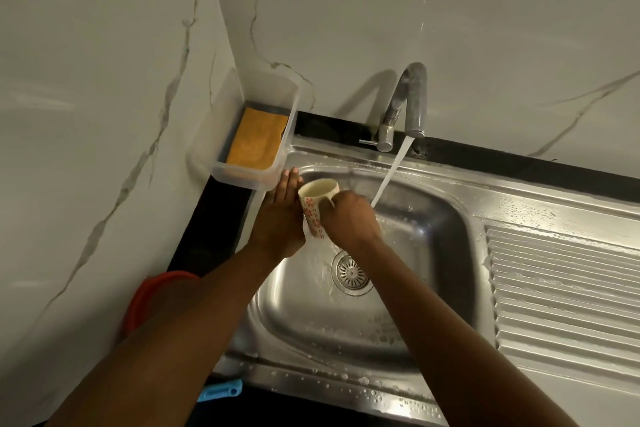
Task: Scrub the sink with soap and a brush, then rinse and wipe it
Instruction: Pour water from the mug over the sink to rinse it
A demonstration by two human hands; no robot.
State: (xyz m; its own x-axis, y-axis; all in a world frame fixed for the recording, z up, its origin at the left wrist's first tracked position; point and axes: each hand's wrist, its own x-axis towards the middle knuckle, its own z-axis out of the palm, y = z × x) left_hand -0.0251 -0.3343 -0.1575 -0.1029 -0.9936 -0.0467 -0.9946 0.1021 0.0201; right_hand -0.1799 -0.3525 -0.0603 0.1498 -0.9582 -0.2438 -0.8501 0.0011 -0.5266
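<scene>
While the tap [408, 97] is running into the wet, bubble-flecked sink [398, 288], we are judging ourselves mid-rinse, our right hand [349, 218] gripping a mug [317, 199] by its handle, our left hand [282, 215] lying flat against it, wiping remaining.

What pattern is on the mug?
The mug is cream with small red flower-like marks, seen in the head view.

Dim, warm light from the right — strong glare on the drainboard [561, 274]. The tap [408, 104] throws a soft shadow leftward on the wall [363, 10]. Wide-angle bending at edges; slight softness overall.
</scene>
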